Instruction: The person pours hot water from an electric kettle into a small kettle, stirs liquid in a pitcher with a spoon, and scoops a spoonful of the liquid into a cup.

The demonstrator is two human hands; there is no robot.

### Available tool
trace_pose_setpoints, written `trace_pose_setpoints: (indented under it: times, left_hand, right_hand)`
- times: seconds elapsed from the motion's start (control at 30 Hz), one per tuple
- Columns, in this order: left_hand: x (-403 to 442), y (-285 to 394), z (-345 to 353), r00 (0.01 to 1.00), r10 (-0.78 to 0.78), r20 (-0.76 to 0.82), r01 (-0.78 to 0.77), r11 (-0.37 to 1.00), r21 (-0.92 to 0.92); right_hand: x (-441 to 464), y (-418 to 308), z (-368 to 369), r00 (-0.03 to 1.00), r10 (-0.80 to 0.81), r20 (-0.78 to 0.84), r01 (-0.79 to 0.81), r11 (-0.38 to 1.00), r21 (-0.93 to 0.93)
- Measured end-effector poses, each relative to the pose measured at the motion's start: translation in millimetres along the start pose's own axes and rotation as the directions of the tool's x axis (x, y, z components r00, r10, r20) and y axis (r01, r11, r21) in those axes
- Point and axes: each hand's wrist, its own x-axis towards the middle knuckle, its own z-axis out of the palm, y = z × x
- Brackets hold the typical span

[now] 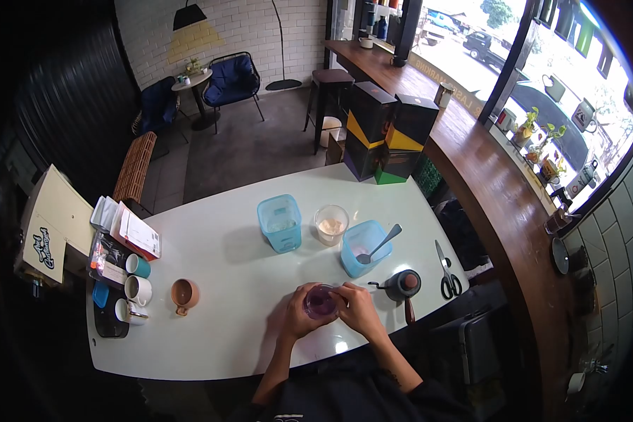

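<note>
My left hand (299, 316) is wrapped round a clear cup (321, 301) with purple contents, near the front edge of the white table. At the cup's right rim the fingers of my right hand (357, 308) are pinched together; what they hold, if anything, is hidden. Just beyond stands a blue plastic container (356, 261) with a metal spoon (381, 243) leaning in it. Behind that is a clear tub (330, 224) with pale contents, and left of it another blue container (279, 224). A small dark pot with a wooden handle (404, 283) sits right of my right hand.
Black-handled scissors (448, 273) lie at the right edge of the white table (218, 330). A brown mug (185, 296) stands on the left, beside a dark tray with several cups (138, 289). Tall black boxes (385, 133) stand at the back right. A wooden counter (485, 183) runs along the window.
</note>
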Motion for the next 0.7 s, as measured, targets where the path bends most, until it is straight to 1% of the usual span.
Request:
trace_pose_setpoints:
  times: [0.03, 0.17, 0.23, 0.37, 0.43, 0.47, 0.53, 0.57, 0.63, 0.7]
  left_hand:
    - [0, 0, 0, 1.000, -0.012, 0.000, 0.012, 0.999, -0.040]
    - [0, 1, 0, 1.000, 0.004, -0.007, -0.004, 1.000, -0.007]
    - [0, 4, -1, 1.000, -0.007, -0.010, 0.007, 1.000, 0.020]
    - [1, 8, -2, 1.000, 0.016, -0.005, -0.016, 0.999, 0.044]
    - [0, 7, -1, 1.000, -0.007, -0.008, 0.007, 1.000, 0.015]
    - [0, 6, -1, 1.000, -0.008, -0.009, 0.008, 1.000, 0.016]
    - [0, 4, -1, 1.000, -0.021, 0.009, 0.021, 0.999, -0.027]
    - [0, 5, -1, 1.000, -0.021, 0.009, 0.021, 0.999, -0.026]
    - [1, 8, -2, 1.000, -0.004, 0.008, 0.004, 1.000, 0.028]
    - [1, 9, -2, 1.000, 0.010, -0.001, -0.010, 0.999, 0.043]
  right_hand:
    - [0, 0, 0, 1.000, 0.001, 0.025, 0.000, 1.000, -0.016]
    - [0, 7, 3, 0.999, 0.029, 0.029, -0.029, 0.999, 0.017]
    - [0, 6, 5, 0.997, 0.052, -0.065, -0.047, 0.995, 0.087]
    - [2, 4, 2, 0.997, 0.055, -0.056, -0.053, 0.998, 0.046]
    - [3, 4, 1, 0.999, 0.047, 0.024, -0.047, 0.999, 0.022]
    - [3, 2, 0, 0.999, 0.046, 0.025, -0.047, 0.999, 0.022]
    - [4, -4, -4, 0.987, 0.113, 0.115, -0.120, 0.991, 0.052]
    - [4, -2, -2, 0.987, 0.114, 0.116, -0.120, 0.991, 0.053]
    - [3, 4, 2, 0.999, 0.027, 0.019, -0.028, 0.998, 0.052]
    - [3, 5, 3, 1.000, 0.029, -0.006, -0.028, 0.999, 0.046]
